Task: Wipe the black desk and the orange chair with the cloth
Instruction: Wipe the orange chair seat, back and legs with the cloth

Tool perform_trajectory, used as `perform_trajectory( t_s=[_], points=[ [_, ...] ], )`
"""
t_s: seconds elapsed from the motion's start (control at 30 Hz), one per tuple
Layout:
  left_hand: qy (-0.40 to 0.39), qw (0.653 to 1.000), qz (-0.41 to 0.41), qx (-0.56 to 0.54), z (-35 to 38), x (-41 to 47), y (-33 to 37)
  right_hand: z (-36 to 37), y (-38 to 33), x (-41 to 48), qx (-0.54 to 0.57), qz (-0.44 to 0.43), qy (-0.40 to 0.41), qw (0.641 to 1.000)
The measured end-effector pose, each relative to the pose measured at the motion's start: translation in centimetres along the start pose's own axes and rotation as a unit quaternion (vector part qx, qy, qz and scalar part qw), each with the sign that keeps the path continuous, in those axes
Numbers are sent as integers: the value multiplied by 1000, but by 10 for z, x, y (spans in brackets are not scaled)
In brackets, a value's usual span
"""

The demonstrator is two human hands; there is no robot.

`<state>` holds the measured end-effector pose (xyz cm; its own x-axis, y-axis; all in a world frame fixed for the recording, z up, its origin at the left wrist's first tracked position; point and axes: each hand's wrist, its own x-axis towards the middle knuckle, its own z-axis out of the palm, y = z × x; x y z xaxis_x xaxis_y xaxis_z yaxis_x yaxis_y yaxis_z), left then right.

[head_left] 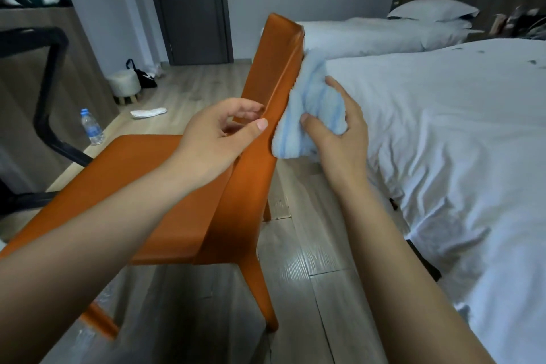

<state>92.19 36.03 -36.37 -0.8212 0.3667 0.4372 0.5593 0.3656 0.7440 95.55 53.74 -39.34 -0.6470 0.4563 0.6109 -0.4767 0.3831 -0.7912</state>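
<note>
The orange chair (254,186) stands in the middle of the view, its backrest rising toward the upper centre. My left hand (215,136) grips the near edge of the backrest, thumb on the outer side. My right hand (336,130) holds a light blue striped cloth (313,109) bunched up and pressed against the rear face of the backrest. The black desk shows only as a black frame (47,83) at the left edge.
A white bed (458,142) lies close on the right, a second bed (369,35) behind it. On the wooden floor at left are a water bottle (92,127), a small stool (124,86) and a white slipper (147,112). A grey door (192,9) is at the back.
</note>
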Motion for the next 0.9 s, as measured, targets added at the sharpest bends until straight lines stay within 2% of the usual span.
perform_trajectory(
  t_s=[0.2, 0.37, 0.57, 0.73, 0.9],
  points=[
    [15, 1000, 11, -10, 1, 0, -6, 24, -11, 23, 76, 61, 85, 992],
    [19, 999, 18, -40, 3, 1, -11, 29, -11, 45, 60, 27, 127, 990],
    [28, 998, 31, -49, 4, 4, -16, 24, -8, 54, 29, -9, 96, 995],
    [22, 999, 34, -30, 4, 5, -18, 27, -10, 48, -93, -88, 85, 988],
    [25, 999, 41, -22, 7, 2, -20, 33, 9, 28, -65, -40, 65, 995]
  ],
)
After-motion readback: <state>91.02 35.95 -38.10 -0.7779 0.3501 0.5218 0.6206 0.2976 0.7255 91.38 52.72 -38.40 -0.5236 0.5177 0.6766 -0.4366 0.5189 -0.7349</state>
